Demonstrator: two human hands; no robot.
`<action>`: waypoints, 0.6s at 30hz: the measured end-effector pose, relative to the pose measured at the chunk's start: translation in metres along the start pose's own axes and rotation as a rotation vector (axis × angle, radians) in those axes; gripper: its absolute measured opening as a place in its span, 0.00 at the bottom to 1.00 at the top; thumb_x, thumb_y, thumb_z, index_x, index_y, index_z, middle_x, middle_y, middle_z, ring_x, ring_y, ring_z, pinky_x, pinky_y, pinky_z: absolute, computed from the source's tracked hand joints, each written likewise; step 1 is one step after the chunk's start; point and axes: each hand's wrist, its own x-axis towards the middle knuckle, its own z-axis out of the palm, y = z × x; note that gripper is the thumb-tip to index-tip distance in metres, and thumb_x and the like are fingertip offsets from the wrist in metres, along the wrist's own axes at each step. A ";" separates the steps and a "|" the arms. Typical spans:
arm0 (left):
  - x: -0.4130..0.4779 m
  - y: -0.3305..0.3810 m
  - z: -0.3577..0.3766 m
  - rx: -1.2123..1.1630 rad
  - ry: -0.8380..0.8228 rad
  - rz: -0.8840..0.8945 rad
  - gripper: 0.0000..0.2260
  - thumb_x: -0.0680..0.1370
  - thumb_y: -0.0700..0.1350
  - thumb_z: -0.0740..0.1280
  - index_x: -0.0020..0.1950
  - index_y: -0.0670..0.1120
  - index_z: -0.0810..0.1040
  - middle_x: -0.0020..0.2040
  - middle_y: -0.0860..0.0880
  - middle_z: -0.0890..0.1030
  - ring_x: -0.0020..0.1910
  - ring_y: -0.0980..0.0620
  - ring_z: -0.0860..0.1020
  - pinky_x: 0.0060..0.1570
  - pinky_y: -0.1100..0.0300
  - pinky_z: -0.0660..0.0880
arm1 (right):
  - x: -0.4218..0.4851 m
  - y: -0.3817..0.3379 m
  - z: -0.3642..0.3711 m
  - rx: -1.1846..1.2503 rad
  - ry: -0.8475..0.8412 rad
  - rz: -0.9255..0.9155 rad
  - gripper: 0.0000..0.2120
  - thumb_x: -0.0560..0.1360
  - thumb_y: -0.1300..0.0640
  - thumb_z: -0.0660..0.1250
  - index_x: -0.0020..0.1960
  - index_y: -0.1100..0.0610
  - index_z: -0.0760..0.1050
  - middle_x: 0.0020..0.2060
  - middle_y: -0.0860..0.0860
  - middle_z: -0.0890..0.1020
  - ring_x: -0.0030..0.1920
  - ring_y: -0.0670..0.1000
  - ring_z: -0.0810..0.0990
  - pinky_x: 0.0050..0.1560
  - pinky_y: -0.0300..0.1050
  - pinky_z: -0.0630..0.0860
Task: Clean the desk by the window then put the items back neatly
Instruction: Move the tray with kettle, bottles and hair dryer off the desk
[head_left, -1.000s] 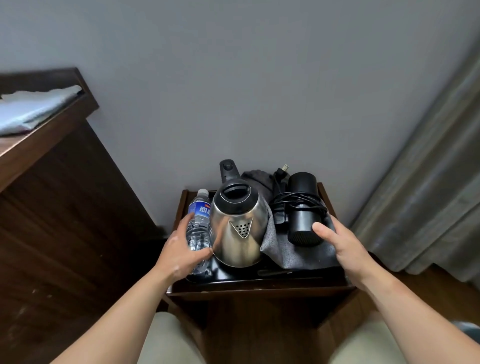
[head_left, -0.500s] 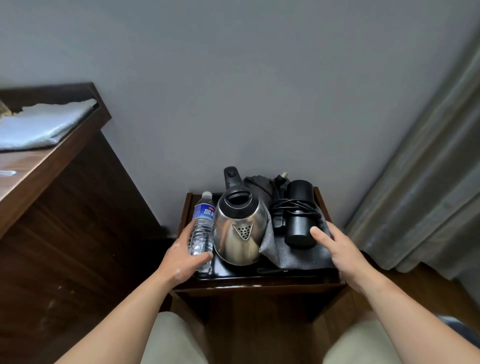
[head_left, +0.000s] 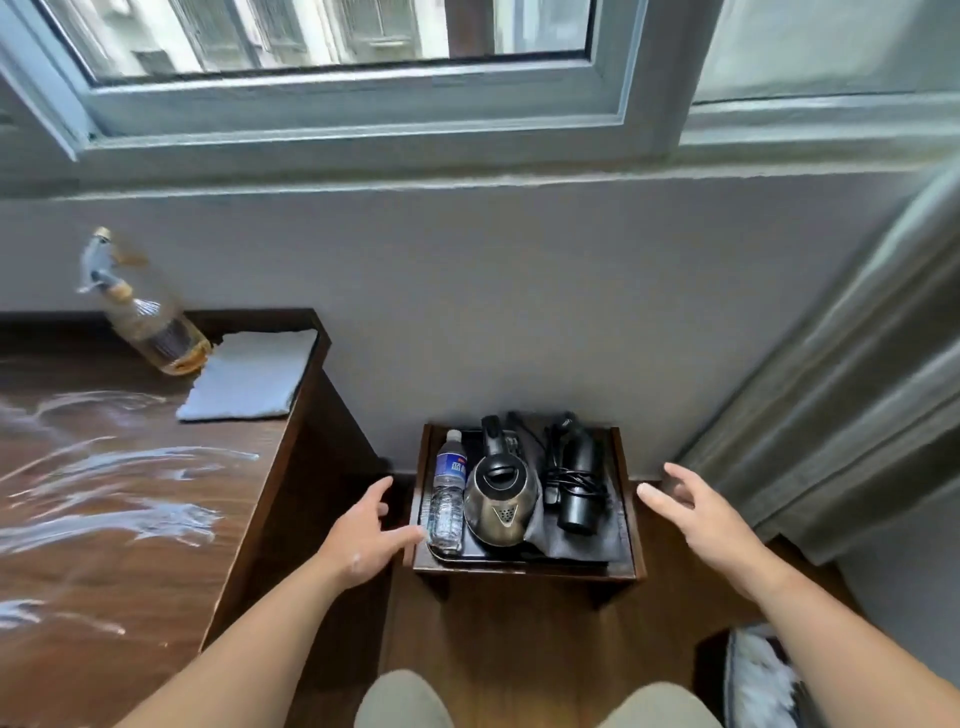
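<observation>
Head view, single entry. Desk (head_left: 104, 519), dark wood, is occupying the left of the frame under the window (head_left: 337, 78); its top is showing pale wet streaks. Spray bottle (head_left: 143, 317), clear with amber liquid, is standing at the desk's back edge, blurred. White cloth (head_left: 249, 376), folded flat, is lying just beside the spray bottle at the desk's far right corner. Low wooden stand (head_left: 524, 570) is sitting against the wall to the right of the desk, well below its top. Black tray (head_left: 519, 554) is resting on the stand. Water bottle (head_left: 448, 493), blue label, is standing at the tray's left side, just beside the kettle (head_left: 498, 501), steel with a black lid and handle. Hair dryer (head_left: 576, 483), black with its cord wound round it, is lying on a grey cloth (head_left: 569, 545) at the right. Left hand (head_left: 363, 540) is hovering by the stand's left edge, fingers spread and gripping nothing, thumb close to the water bottle's base; contact cannot be told. Right hand (head_left: 701, 519) is hovering beyond the stand's right edge, fingers spread, gripping nothing. Curtain (head_left: 857, 389), grey, is hanging at far right.
</observation>
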 end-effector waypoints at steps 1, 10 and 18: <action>-0.015 0.012 -0.014 0.016 0.003 -0.002 0.44 0.72 0.57 0.76 0.81 0.54 0.56 0.74 0.44 0.71 0.70 0.44 0.72 0.66 0.53 0.71 | -0.010 -0.016 -0.010 -0.020 -0.017 -0.003 0.61 0.50 0.14 0.65 0.77 0.42 0.63 0.74 0.56 0.70 0.72 0.54 0.71 0.69 0.49 0.67; -0.123 0.066 -0.092 0.154 0.044 -0.064 0.38 0.76 0.61 0.71 0.81 0.50 0.60 0.74 0.47 0.71 0.71 0.48 0.71 0.68 0.54 0.69 | -0.067 -0.123 -0.063 -0.292 -0.115 -0.108 0.54 0.58 0.18 0.63 0.77 0.46 0.65 0.73 0.53 0.73 0.71 0.52 0.73 0.68 0.48 0.69; -0.187 0.019 -0.109 0.207 0.092 -0.197 0.39 0.76 0.66 0.66 0.79 0.46 0.63 0.78 0.47 0.67 0.75 0.49 0.68 0.73 0.53 0.66 | -0.078 -0.149 -0.031 -0.569 -0.227 -0.232 0.39 0.74 0.33 0.66 0.77 0.54 0.65 0.74 0.54 0.72 0.72 0.55 0.71 0.70 0.47 0.67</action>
